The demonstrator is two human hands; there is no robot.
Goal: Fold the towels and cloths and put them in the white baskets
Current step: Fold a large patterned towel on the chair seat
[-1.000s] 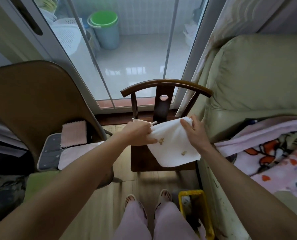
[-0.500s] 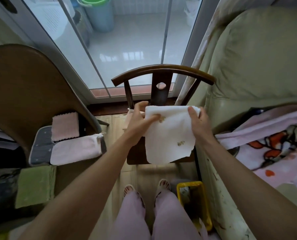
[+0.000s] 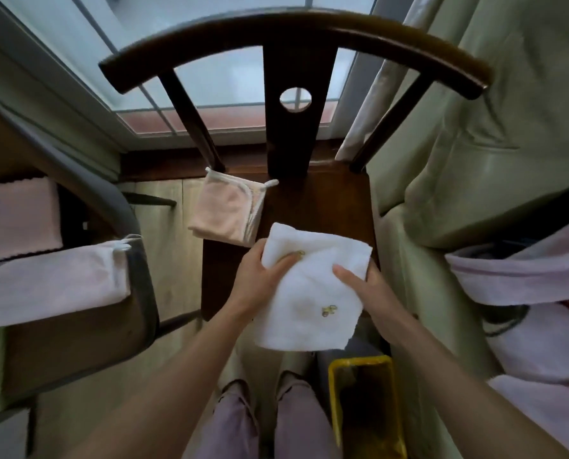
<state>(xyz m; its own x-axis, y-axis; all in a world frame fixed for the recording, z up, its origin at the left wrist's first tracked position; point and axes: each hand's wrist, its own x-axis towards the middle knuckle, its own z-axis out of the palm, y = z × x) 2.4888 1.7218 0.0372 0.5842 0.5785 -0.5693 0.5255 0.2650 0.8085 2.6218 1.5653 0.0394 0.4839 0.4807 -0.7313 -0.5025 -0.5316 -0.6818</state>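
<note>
Both hands, left (image 3: 260,276) and right (image 3: 366,286), pinch the white towel (image 3: 309,293) over the chair's (image 3: 309,207) front edge; uneven pull probably skews the fold.

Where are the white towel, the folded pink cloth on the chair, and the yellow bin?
white towel (image 3: 313,303): head view, middle of its top face.
folded pink cloth (image 3: 223,213): head view, centre of its pink side.
yellow bin (image 3: 333,402): head view, left rim.

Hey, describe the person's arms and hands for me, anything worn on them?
Both forearms are bare to the frame's edge, with no sleeves showing. The left hand and right hand wear no gloves, and no rings, watch or bracelets are visible. Fingernails look short and unpainted.
</note>
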